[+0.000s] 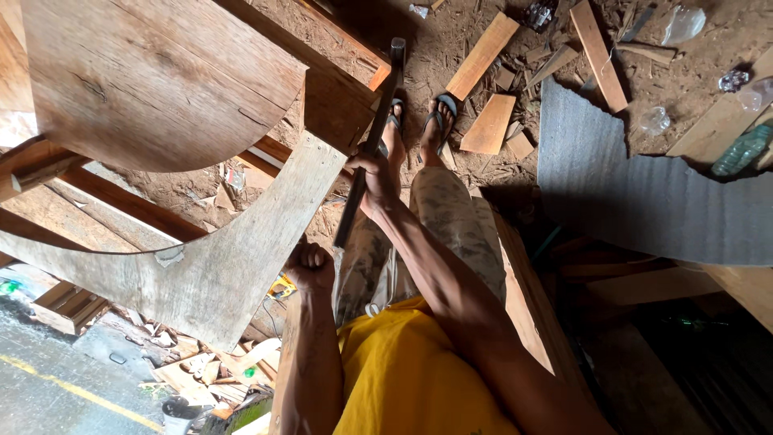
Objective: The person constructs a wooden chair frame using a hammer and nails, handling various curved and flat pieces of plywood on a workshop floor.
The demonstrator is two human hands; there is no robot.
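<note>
1. far left: a round wood panel (153,76) fills the upper corner, with a curved plank (217,258) sweeping below it. both look like thick, stiff, rough-sawn timber, likely heavy and splintery at the edges.
2. left of centre: the left hand (310,267) is curled into a closed fist, resting at the lower edge of the curved plank. whether it grips the edge or only presses on it cannot be told.
3. centre: the right hand (377,179) is wrapped tight around a long dark hammer (374,137), holding the handle about midway. the head (398,47) points away, toward the ground by the feet (415,129) in flip-flops.
4. handling: the hammer looks rigid and top-heavy, probably steel. a hold nearer the handle's end would likely give more swing, the middle more control.
5. right of centre: wood offcuts (489,122) lie scattered on the dirt floor.
6. right: a grey corrugated sheet (644,201) lies flat, its edge ragged and likely sharp. plastic bottles (741,149) lie beyond it.
</note>
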